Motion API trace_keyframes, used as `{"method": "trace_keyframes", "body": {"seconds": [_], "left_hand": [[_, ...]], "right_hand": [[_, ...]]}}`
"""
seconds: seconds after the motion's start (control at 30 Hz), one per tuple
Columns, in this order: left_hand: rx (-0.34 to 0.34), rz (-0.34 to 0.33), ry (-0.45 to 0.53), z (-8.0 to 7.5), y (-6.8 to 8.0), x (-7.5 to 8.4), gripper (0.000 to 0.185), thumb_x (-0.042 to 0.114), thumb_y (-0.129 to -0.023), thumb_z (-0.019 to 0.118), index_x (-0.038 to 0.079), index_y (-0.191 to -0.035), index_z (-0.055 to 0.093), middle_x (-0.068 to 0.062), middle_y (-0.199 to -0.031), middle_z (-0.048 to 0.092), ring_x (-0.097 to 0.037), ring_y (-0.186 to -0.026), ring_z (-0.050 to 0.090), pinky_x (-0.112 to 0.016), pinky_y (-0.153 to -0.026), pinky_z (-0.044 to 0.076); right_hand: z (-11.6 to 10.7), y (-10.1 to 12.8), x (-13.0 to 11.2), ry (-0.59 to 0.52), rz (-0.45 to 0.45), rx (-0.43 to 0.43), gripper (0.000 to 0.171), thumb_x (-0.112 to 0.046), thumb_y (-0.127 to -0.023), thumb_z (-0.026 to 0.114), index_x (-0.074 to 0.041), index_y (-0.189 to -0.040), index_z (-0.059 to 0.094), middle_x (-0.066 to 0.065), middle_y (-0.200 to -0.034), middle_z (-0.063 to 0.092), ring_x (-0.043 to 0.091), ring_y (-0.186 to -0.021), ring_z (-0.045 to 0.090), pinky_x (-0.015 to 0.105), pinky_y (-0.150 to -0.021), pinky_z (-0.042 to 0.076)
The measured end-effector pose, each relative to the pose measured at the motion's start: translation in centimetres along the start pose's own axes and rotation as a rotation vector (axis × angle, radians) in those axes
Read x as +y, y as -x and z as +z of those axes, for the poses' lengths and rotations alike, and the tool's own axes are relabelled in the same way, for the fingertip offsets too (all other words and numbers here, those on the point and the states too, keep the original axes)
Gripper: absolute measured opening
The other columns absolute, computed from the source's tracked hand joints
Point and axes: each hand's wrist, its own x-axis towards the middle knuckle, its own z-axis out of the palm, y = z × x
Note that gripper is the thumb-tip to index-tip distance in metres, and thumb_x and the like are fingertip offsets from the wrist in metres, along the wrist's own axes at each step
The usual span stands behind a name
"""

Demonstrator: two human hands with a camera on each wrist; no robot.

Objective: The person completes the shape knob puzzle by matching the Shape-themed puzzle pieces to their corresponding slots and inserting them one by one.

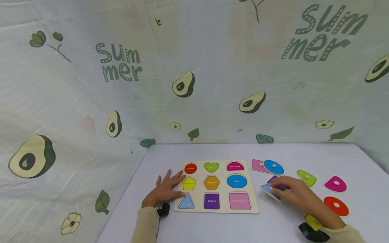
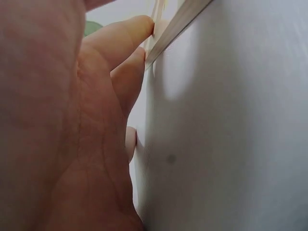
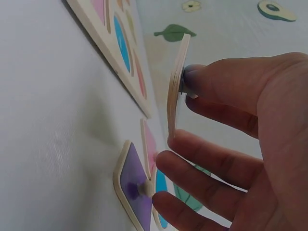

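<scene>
"What lies nearest you?"

"On the white table (image 1: 218, 229), a yellow piece (image 1: 313, 222) shows by your right wrist, partly hidden, with a red piece (image 1: 336, 206) farther right."

"And your right hand (image 1: 291, 194)?"

"Your thumb and finger are clamped on the knob of the light blue piece (image 1: 268, 190), which you hold tilted, right of the board (image 1: 198, 203). A purple piece (image 3: 132, 166) sits just beside it, partly behind your hand."

"Your left hand (image 1: 165, 189)?"

"Your fingers are spread apart and grip nothing; they touch the left edge of the board, which bears nine coloured shapes."

"Farther off?"

"To your right, a green piece (image 1: 307, 178) and a magenta piece (image 1: 335, 184); beyond, a blue oval (image 1: 273, 167) overlaps a pink piece (image 1: 258, 165). Behind everything hangs a cloth (image 1: 212, 50) printed with avocados, leaves and 'summer'."
</scene>
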Motion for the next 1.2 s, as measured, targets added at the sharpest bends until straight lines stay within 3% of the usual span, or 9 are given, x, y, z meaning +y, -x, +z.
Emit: {"method": "trace_keyframes", "body": {"seconds": [0.13,0.2,0.5,1.2], "left_hand": [[0.001,-0.004,0.007,0.0,0.1,0.0,0.088,0.065,-0.076,0.07,0.032,-0.153,0.043,0.008,-0.163,0.029,-0.039,-0.152,0.0,-0.07,-0.112,-0.009],[0.007,-0.003,0.015,0.0,0.0,0.1,0.087,0.064,-0.076,0.071,0.032,-0.153,0.044,0.009,-0.163,0.029,-0.039,-0.152,0.0,-0.07,-0.112,-0.01],[0.019,0.004,0.019,0.3,-0.2,0.2,0.087,0.066,-0.077,0.07,0.033,-0.153,0.044,0.009,-0.163,0.029,-0.039,-0.152,-0.001,-0.069,-0.113,-0.011],[0.054,0.006,0.032,0.6,-0.3,0.1,0.087,0.066,-0.077,0.072,0.031,-0.152,0.046,0.01,-0.162,0.031,-0.039,-0.152,-0.001,-0.071,-0.111,-0.012]], "right_hand": [[1.0,-0.9,-0.9,-0.038,-0.008,-0.011,0.027,-0.038,-0.09,0.076,-0.018,-0.109,0.075,-0.005,-0.102,0.07,0.016,-0.093,0.062,0.022,-0.074,0.055],[1.4,-1.3,-1.3,-0.063,-0.007,-0.013,0.027,-0.037,-0.09,0.075,-0.017,-0.109,0.074,-0.003,-0.105,0.07,0.017,-0.095,0.064,0.02,-0.075,0.054],[3.8,-3.6,-3.7,-0.212,-0.05,-0.055,0.019,-0.026,-0.091,0.075,-0.016,-0.107,0.074,-0.001,-0.104,0.069,0.021,-0.094,0.068,0.024,-0.073,0.057],[10.2,-6.3,-8.0,-0.275,-0.19,-0.157,0.005,-0.027,-0.095,0.071,-0.025,-0.1,0.071,-0.008,-0.111,0.065,0.012,-0.095,0.064,0.028,-0.084,0.055]]}}
